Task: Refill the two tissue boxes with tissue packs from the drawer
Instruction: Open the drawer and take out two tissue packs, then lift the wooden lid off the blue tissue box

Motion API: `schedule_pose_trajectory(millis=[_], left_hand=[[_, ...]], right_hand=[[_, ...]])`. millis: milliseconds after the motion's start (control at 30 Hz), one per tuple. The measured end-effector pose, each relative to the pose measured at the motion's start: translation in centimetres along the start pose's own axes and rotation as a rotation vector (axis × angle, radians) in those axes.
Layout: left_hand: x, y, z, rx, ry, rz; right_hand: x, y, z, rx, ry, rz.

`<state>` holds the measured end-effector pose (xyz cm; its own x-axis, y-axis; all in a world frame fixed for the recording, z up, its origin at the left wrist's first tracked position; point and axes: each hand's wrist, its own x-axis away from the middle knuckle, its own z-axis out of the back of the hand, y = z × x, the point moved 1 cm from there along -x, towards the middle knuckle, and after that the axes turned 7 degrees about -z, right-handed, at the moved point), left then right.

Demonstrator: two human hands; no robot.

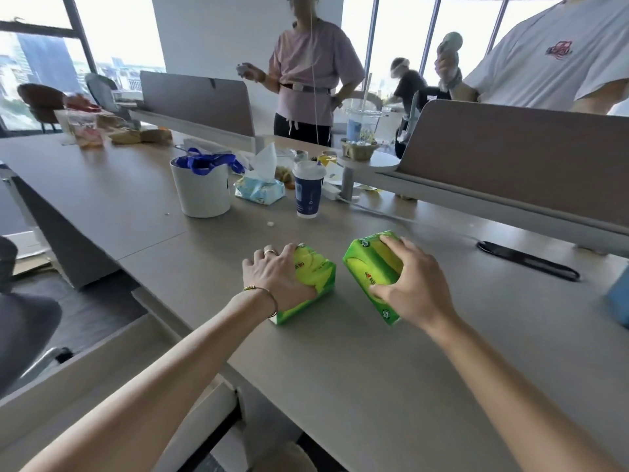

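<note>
Green plastic crinkles under both my palms: my left hand (277,274) grasps one tissue pack (315,284), my right hand (413,281) grasps the other tissue pack (369,267), both low on the desk (374,369), just apart. The film looks slippery; squeezing too loosely could drop one, and a wide swing might topple the blue cup (309,190) beyond

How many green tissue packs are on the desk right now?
2. One green pack sits under the left hand; the other green pack is gripped by the right hand, just beside it.
</note>
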<state>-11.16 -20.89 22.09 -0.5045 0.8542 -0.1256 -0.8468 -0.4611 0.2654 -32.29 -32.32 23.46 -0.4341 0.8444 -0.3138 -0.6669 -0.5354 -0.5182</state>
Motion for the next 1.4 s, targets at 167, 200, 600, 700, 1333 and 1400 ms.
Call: schedule_pose_trajectory(millis=[167, 200, 600, 700, 1333, 1400], left_hand=[[-0.1, 1.1, 0.3, -0.024, 0.0, -0.034], [0.0, 1.5, 0.4, -0.02, 0.02, -0.045], [0.1, 12.9, -0.3, 0.374, 0.17, -0.325], [0.3, 16.8, -0.7, 0.407, 0.17, -0.407], [-1.6, 41.9, -5.3, 0.269, 0.016, -0.855], [-2.0, 44.2, -6.1, 0.232, -0.002, -0.894]], right_hand=[[-0.6, 0.3, -1.4, 0.09, -0.121, -0.009], [-0.4, 0.3, -1.6, 0.123, -0.142, -0.004], [1.9, 3.1, 6.5, -0.028, 0.116, 0.004], [2.8, 5.1, 9.8, 0.003, 0.192, -0.048], [4.8, 23.9, 25.3, 0.193, 0.342, -0.322], [4.2, 26.1, 26.0, 0.22, 0.336, -0.352]])
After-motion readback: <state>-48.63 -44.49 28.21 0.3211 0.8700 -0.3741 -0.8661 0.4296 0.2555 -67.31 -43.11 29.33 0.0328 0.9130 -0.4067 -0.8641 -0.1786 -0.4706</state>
